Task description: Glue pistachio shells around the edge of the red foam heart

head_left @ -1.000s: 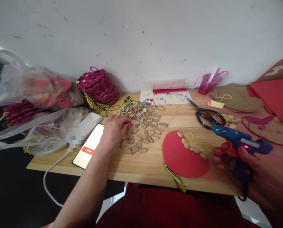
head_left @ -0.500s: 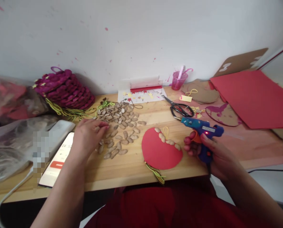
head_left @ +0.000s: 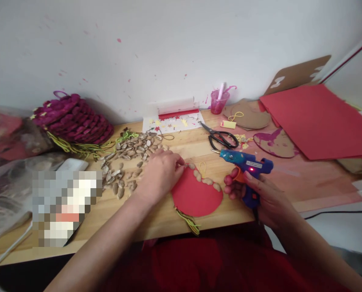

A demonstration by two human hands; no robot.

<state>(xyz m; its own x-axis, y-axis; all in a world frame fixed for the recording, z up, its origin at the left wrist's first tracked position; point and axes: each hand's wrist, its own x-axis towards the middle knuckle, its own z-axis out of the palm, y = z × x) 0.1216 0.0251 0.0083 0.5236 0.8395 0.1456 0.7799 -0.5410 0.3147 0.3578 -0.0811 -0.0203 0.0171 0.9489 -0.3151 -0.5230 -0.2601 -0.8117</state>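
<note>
Gripping glue gun (head_left: 240,159) in right hand (head_left: 264,192). Got left hand (head_left: 161,170) curled at far left edge of red cutout (head_left: 195,199), near side of tabletop (head_left: 120,223); can't tell if pinching anything. Could burn left hand by swinging likely-hot tip (head_left: 216,151) left.

Pink-flecked white wall (head_left: 156,48) behind wooden table (head_left: 187,144).

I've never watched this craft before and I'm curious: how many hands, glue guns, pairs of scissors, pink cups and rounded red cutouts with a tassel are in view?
Hands (left hand, right hand): 2
Glue gun: 1
Scissors: 1 pair
Pink cup: 1
Red cutout: 1
Total: 6
</note>
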